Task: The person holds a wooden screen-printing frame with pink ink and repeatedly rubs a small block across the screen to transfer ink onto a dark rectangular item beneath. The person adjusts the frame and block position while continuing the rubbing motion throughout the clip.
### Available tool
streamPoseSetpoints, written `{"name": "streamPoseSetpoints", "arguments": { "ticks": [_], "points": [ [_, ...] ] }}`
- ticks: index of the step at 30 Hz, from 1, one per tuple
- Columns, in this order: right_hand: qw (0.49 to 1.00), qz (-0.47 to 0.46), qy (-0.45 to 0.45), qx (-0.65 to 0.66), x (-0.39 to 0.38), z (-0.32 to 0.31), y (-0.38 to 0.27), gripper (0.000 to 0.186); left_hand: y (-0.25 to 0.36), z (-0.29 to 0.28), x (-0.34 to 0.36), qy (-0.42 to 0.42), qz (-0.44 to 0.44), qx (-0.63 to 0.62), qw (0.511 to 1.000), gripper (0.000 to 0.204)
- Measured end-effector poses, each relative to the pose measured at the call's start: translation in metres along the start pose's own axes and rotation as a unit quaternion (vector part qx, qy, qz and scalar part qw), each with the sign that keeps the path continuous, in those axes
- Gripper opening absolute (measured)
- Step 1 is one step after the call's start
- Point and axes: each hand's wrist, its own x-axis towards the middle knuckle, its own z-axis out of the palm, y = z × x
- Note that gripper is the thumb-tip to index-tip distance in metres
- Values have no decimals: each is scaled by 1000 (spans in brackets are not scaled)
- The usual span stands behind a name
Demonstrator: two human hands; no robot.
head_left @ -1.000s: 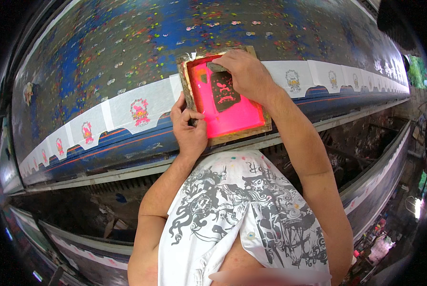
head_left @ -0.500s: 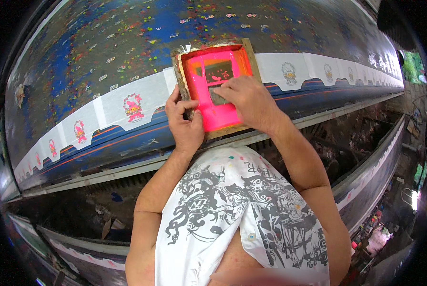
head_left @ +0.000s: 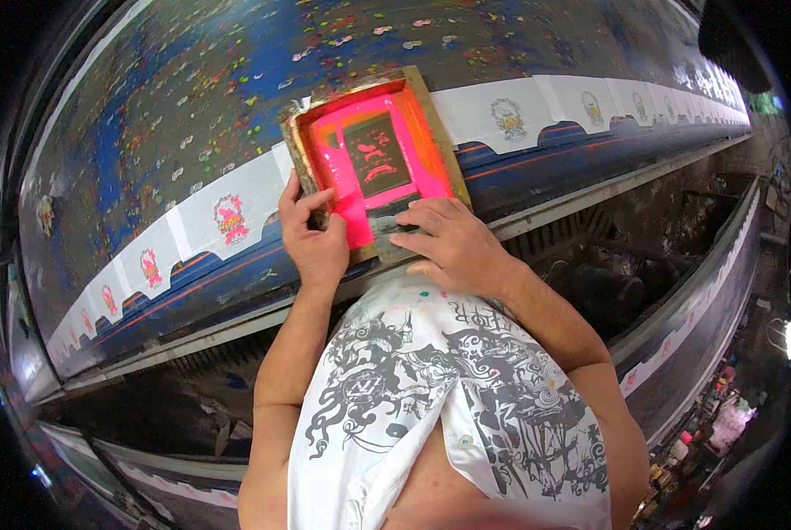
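A wooden screen frame (head_left: 435, 132) lies over the white strip of pieces (head_left: 506, 115), with bright pink ink inside around a dark rectangle (head_left: 378, 150) that carries a pink figure. My left hand (head_left: 314, 238) grips the frame's left side, thumb and fingers bent round it. My right hand (head_left: 453, 247) grips a flat grey squeegee (head_left: 380, 231) at the frame's near end. To the left, pieces show pink printed emblems (head_left: 230, 218); those on the right show paler grey and yellow ones.
The long table (head_left: 192, 115) is speckled with coloured paint and has a metal rail (head_left: 148, 356) along its near edge. Behind that are dark troughs (head_left: 643, 274) and further rails with white strips. Cluttered bright items (head_left: 731, 415) lie at the lower right.
My right hand and the squeegee have moved from the frame's far end down to its near end. My left hand stays on the frame's left side.
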Motion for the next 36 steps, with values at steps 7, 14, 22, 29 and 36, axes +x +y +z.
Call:
{"name": "streamPoseSetpoints", "arguments": {
  "ticks": [7,14,22,29,36],
  "points": [
    [959,155,220,93,-58,-19,56,52,30,32,-4,21,31,-53,998,28],
    [944,183,246,126,-127,-72,138,50,60,161,-11,27,39,-94,994,25],
    [973,99,199,59,-158,-126,190,41,82,229,-19,22,-39,-130,990,26],
    [996,-54,73,-17,-131,-123,177,40,82,231,-22,16,-75,-179,981,23],
    [998,-50,-18,-40,-100,-133,182,39,81,231,-24,18,-73,-142,987,20]
  ]
}}
